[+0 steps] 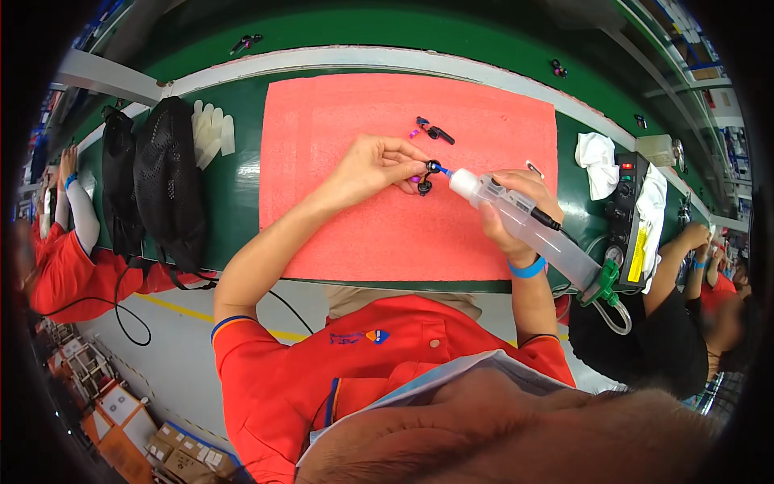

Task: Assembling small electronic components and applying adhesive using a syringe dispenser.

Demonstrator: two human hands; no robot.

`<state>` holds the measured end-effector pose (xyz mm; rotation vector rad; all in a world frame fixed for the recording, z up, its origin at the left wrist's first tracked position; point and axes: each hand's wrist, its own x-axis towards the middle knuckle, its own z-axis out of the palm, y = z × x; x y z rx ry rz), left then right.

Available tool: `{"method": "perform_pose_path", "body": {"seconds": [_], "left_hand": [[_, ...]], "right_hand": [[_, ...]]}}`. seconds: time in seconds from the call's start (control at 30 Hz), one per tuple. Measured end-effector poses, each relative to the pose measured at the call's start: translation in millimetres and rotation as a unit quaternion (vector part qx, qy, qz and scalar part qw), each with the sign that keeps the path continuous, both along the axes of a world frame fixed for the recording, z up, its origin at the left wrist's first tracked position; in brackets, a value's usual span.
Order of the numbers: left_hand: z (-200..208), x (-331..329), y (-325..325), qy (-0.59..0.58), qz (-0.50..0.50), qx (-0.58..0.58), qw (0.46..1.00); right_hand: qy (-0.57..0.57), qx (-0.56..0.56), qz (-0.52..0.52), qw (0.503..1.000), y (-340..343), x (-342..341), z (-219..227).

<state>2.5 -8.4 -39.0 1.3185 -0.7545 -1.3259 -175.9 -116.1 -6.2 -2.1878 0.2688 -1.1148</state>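
Between thumb and fingers, my left hand (375, 168) pinches a small black part with round ends (425, 188), perhaps an earphone piece, and a bit of purple shows beside it. My right hand (524, 202) is wrapped round a large translucent dispensing syringe (556, 252), tilted with its white nose to the upper left. The syringe's blue needle tip (443, 170) meets or nearly meets the round end of the part. A green cap (605, 284) with a hose closes the syringe's back end. Another black part (435, 132) with a purple piece lies just beyond my fingers.
A pink foam mat (314, 105) covers the green bench. Black mesh bags (168, 173) and pale finger cots (211, 129) lie left. At right stand a black control box (627, 214), white cloths (597, 165) and a jar (663, 151). Co-workers sit on both sides.
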Motion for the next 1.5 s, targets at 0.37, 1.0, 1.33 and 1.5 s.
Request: {"method": "perform_pose_path", "body": {"seconds": [0.37,1.0,1.33,1.5], "left_hand": [[1,2,-2,-0.012,-0.004,0.004,1.0],[5,4,2,-0.014,0.019,-0.002,1.0],[25,96,-94,-0.502,0.155,-0.068,0.848],[-11,148,-121,-0.611,0.169,0.017,0.774]], "right_hand": [[0.033,0.011,0.008,0.999,1,5,3],[-0.001,-0.031,0.002,1.0,-6,-1,7],[-0.221,0.074,-0.259,0.937,-61,-81,35],[-0.113,0.105,-0.356,0.922,-91,-121,24]]}}
